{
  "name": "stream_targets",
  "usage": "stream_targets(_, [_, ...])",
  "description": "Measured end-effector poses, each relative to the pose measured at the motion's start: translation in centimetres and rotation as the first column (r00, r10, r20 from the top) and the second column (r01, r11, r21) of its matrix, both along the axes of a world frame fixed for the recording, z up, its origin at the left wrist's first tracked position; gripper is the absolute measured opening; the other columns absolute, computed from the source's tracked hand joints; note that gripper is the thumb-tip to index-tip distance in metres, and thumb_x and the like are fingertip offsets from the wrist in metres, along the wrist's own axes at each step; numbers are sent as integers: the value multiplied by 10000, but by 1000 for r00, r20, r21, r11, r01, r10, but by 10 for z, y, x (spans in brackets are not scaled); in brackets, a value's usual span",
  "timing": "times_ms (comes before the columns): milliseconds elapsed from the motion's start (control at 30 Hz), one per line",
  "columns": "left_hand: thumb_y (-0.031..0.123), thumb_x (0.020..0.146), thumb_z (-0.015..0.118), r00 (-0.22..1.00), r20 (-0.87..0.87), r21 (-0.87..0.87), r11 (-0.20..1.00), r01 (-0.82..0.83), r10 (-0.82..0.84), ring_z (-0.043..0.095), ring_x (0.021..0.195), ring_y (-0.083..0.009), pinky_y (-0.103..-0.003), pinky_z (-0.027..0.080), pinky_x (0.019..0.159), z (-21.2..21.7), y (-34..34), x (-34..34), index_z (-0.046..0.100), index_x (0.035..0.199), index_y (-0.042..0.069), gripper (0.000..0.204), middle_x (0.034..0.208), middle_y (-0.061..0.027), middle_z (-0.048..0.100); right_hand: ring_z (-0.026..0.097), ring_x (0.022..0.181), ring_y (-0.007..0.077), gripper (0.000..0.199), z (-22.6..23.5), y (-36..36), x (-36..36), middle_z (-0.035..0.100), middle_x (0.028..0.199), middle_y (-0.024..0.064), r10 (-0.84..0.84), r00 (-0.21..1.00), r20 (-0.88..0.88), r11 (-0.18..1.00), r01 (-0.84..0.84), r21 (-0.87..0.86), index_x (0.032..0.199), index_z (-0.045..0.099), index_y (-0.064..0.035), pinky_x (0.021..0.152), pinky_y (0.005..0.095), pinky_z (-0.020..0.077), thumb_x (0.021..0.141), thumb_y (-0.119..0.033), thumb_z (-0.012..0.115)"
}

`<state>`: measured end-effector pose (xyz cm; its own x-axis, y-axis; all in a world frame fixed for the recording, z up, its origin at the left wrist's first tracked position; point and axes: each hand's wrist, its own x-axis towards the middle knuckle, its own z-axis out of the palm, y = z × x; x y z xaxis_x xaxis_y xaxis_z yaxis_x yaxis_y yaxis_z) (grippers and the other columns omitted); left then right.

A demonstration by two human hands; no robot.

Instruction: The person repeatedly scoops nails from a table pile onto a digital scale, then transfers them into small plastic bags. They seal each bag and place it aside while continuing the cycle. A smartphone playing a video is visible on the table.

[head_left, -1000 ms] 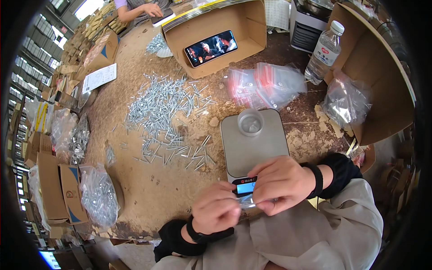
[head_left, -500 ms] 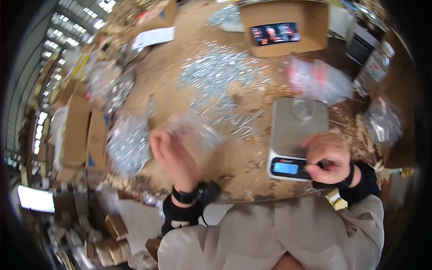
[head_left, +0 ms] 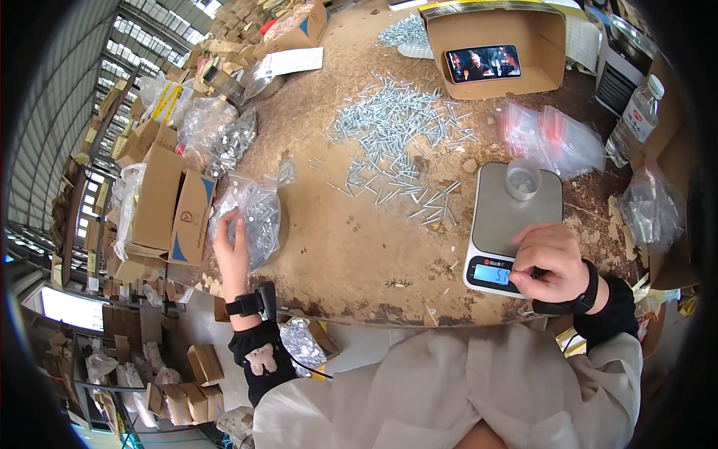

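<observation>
My left hand (head_left: pixel 230 251) is at a round heap of clear plastic bags (head_left: pixel 262 221) filled with screws or nails, on the left of the table. Its thumb and fingers are apart, touching the near side of the heap. My right hand (head_left: pixel 551 262) is curled closed over the front right corner of a digital scale (head_left: pixel 502 223); what its fingers hold, if anything, is hidden. A small clear round cup (head_left: pixel 523 179) stands on the scale's metal plate. Loose silver screws or nails (head_left: pixel 396 127) lie spread over the middle of the table.
Flat empty zip bags (head_left: pixel 550 138) lie behind the scale. A phone (head_left: pixel 484 63) leans inside an open cardboard box (head_left: pixel 516 86). At right stand a clear bottle (head_left: pixel 636 120) and a crumpled plastic bag (head_left: pixel 651 209). Cardboard boxes (head_left: pixel 193 217) line the left edge.
My left hand has moved left from the middle of the table to the heap; the clear bag it carried is no longer apart from the others. My right hand stays at the scale.
</observation>
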<state>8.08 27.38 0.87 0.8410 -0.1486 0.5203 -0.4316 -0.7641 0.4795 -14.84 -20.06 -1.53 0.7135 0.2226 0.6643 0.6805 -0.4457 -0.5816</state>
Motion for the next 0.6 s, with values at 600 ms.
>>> stream_targets(600, [260,761,769,930,254,617,696,-368,266,221,1462,-340,-714,114,1094,-52,14,28,493,1345,164,653,1526,-82,352,584,579,283,155,2,-4,-1,573,648,52,-42,998,37,988,47,-145,743,606,-77,645,381,529,747,-112,756])
